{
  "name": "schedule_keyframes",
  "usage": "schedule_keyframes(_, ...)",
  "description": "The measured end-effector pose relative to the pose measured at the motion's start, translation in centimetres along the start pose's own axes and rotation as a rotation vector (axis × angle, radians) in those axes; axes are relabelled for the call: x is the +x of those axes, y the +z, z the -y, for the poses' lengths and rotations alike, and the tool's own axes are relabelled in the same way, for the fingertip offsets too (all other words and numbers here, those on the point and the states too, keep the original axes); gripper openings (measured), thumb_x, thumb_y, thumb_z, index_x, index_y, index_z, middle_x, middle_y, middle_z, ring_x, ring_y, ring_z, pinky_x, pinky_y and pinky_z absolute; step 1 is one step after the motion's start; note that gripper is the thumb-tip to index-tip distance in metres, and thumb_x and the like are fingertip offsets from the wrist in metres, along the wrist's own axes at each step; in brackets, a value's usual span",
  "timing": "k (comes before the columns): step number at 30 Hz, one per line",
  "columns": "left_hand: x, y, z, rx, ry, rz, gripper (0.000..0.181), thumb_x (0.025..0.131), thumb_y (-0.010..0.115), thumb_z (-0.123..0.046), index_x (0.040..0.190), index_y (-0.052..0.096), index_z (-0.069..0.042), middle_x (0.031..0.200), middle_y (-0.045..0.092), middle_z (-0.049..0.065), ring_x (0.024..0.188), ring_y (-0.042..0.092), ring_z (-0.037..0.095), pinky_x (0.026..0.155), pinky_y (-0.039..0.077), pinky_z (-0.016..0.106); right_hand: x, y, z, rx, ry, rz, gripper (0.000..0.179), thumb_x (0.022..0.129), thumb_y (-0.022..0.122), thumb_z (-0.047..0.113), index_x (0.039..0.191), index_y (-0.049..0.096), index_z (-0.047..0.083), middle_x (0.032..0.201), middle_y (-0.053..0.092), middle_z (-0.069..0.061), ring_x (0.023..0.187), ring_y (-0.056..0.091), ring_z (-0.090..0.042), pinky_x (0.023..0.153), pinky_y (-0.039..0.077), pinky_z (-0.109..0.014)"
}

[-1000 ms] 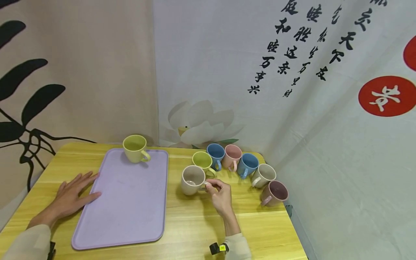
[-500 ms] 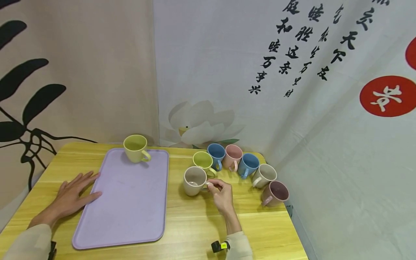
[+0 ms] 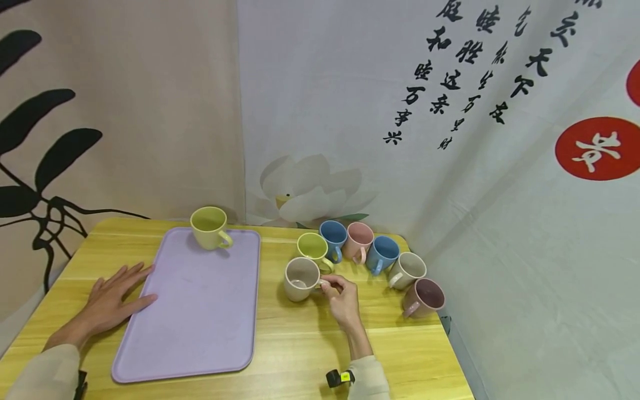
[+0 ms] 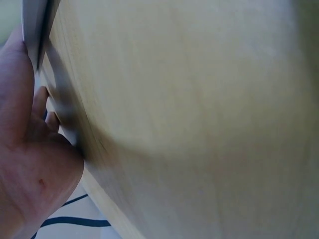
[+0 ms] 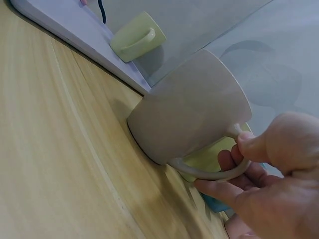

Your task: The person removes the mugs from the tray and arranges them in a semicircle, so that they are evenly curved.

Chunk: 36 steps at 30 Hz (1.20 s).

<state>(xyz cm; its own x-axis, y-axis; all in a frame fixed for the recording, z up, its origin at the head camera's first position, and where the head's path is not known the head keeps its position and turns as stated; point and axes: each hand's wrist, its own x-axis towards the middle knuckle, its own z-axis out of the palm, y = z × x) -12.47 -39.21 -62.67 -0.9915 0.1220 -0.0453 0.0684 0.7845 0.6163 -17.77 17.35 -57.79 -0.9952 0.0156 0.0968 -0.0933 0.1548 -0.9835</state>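
My right hand (image 3: 343, 303) pinches the handle of a greyish-beige mug (image 3: 299, 289) between thumb and fingers. That mug (image 5: 192, 107) is upright, right of the lilac tray (image 3: 195, 311); I cannot tell whether its base touches the table. At the tray's left edge rests my left hand (image 3: 107, 303), fingers spread and fairly straight. In the left wrist view, part of the left hand (image 4: 37, 169) shows beside the tray's rim. A yellow-green mug (image 3: 206, 230) stands at the tray's back edge, handle to the right.
Behind the held mug begins a curved row: a yellow-green mug (image 3: 310, 247), a blue mug (image 3: 334, 236), a pink mug (image 3: 357, 244), another blue mug (image 3: 381, 255), a beige mug (image 3: 406, 270) and a mauve mug (image 3: 422, 300). Curtains hang behind the wooden table (image 3: 300, 355).
The greyish-beige mug has shifted slightly to the right, with my right hand still on its handle. My left hand, the tray and the other mugs stay where they were.
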Motion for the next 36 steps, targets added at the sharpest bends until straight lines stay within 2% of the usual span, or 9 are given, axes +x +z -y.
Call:
schedule_keyframes(7,-0.02,-0.01,0.07,0.004,0.002,0.001,0.087,0.112,0.067,-0.052,0.178,0.030,-0.011,0.183,0.015,0.039,0.169,-0.001,0.070,0.125,-0.020,0.090,0.23,-0.04,-0.22,-0.027,-0.012,-0.013,0.021,0.102,0.069,-0.013,0.118,0.081,-0.008,0.117,0.080,-0.030,0.102,0.075,-0.014,0.084,0.060,-0.016)
schedule_keyframes(19,-0.18,-0.11,-0.22,-0.006,0.007,-0.006,0.086,0.112,0.066,-0.052,0.179,0.030,-0.010,0.183,0.015,0.039,0.169,-0.001,0.070,0.126,-0.021,0.089,0.41,0.01,-0.39,-0.043,-0.047,-0.038,0.021,0.102,0.072,-0.011,0.120,0.082,-0.006,0.118,0.082,-0.029,0.114,0.079,-0.033,0.088,0.060,-0.015)
schedule_keyframes(28,-0.07,-0.18,-0.24,-0.003,-0.006,0.007,0.088,0.112,0.066,-0.053,0.179,0.029,-0.010,0.183,0.013,0.040,0.169,-0.003,0.070,0.126,-0.023,0.088,0.17,0.00,-0.49,0.002,-0.031,-0.030,0.025,0.102,0.070,-0.014,0.124,0.080,-0.009,0.125,0.080,-0.031,0.118,0.079,-0.027,0.092,0.062,-0.015)
schedule_keyframes(36,-0.13,-0.23,-0.34,-0.011,-0.010,0.013,0.088,0.112,0.066,-0.053,0.179,0.028,-0.010,0.183,0.012,0.039,0.168,-0.003,0.070,0.126,-0.022,0.089,-0.06,-0.37,-0.58,0.064,-0.023,-0.004,0.031,0.101,0.072,-0.014,0.132,0.074,-0.013,0.136,0.075,-0.036,0.132,0.074,-0.044,0.099,0.064,-0.018)
